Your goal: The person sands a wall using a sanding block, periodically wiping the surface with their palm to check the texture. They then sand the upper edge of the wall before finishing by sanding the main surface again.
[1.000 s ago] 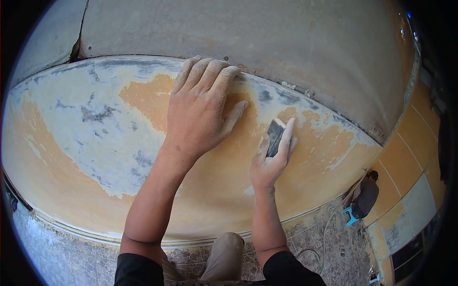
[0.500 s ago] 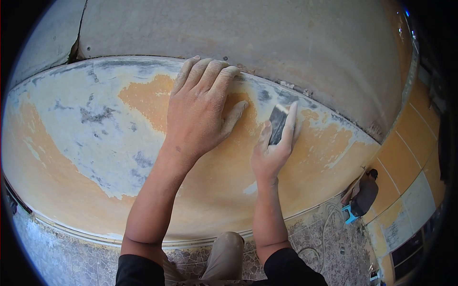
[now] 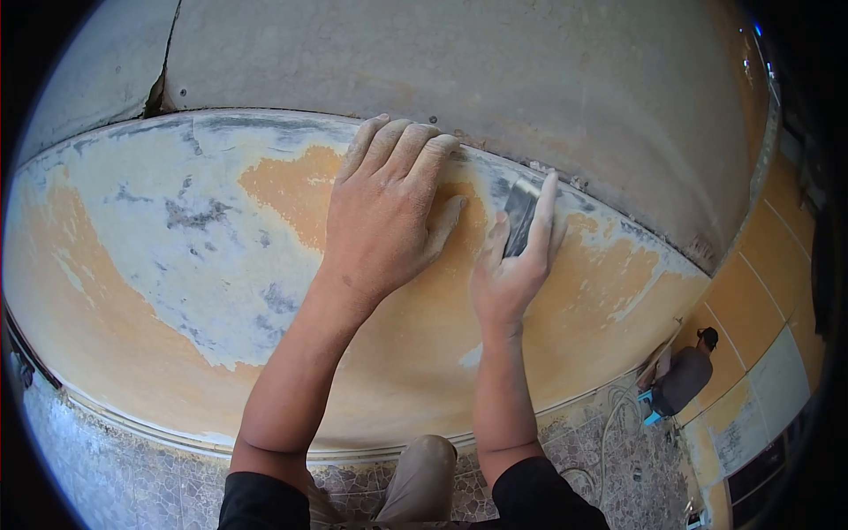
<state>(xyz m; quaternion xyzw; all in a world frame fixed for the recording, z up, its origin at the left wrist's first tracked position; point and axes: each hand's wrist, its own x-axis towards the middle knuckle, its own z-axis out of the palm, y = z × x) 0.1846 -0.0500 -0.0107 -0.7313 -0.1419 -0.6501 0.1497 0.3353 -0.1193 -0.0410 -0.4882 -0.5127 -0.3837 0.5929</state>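
Right hand [image 3: 512, 276] pinches a dark block [image 3: 520, 219], probably light and stiff, best gripped along its sides, at the patchy panel [image 3: 208, 283]. Left hand [image 3: 386, 216]: fingers together on the panel's upper edge.

L hand [image 3: 382, 212] on edge of panel [image 3: 415, 353]; R hand [image 3: 515, 274] w/ block [image 3: 519, 219] just R; person [image 3: 686, 380] far R.

Extends left forearm [image 3: 300, 380] on a slant, shows the back of a dusty left hand [image 3: 380, 216], sets four fingers [image 3: 395, 152] side by side, tips bent, and holds thumb [image 3: 449, 225] outward. Holds right forearm [image 3: 503, 389] nearly straight ahead and grips with right hand [image 3: 515, 283], setting thumb opposite a straight, dust-whitened index finger [image 3: 545, 212].
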